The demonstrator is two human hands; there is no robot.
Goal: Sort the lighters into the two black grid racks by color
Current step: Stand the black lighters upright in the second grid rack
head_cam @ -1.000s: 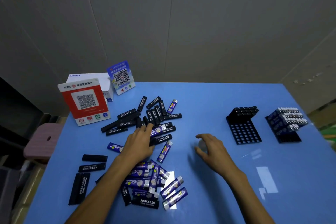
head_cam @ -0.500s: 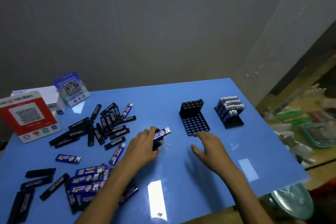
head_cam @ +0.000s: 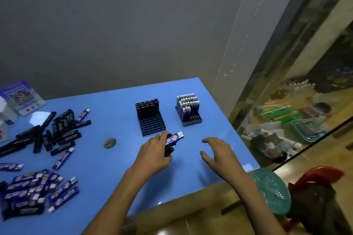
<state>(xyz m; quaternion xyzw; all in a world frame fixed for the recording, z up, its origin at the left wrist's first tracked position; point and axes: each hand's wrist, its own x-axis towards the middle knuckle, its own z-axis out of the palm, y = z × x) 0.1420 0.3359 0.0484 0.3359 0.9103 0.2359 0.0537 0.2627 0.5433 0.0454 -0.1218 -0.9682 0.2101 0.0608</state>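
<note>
The blue lighter [head_cam: 173, 138] sits pinched in the left hand [head_cam: 156, 153], its metal head poking out past the thumb and pointing toward the racks, which looks like a grip chosen so it can go base-first or head-up into a slot without turning; beneath it, in the same curled fingers, there is something dark that may be a black lighter or two, though I cannot tell for sure. The hand hovers just in front of the left rack [head_cam: 150, 118], whose back rows hold black lighters while the front cells stand bare; the right rack [head_cam: 189, 110], well apart from it, holds the blue ones with silver heads, again filled from the back, probably so that later ones drop in without knocking those already upright. The right hand [head_cam: 219, 151] hangs low over the table [head_cam: 118, 177] with fingers spread and lightly bent, holding nothing; my guess is it waits to take the blue lighter across to its rack. Off to the left lie the unsorted stock: a pile of black lighters [head_cam: 57, 129] farther back and a heap of blue lighters [head_cam: 34, 191] nearer the edge, so much of the sorting seems left to do; a sign with a square code [head_cam: 21, 97] stands behind them.
</note>
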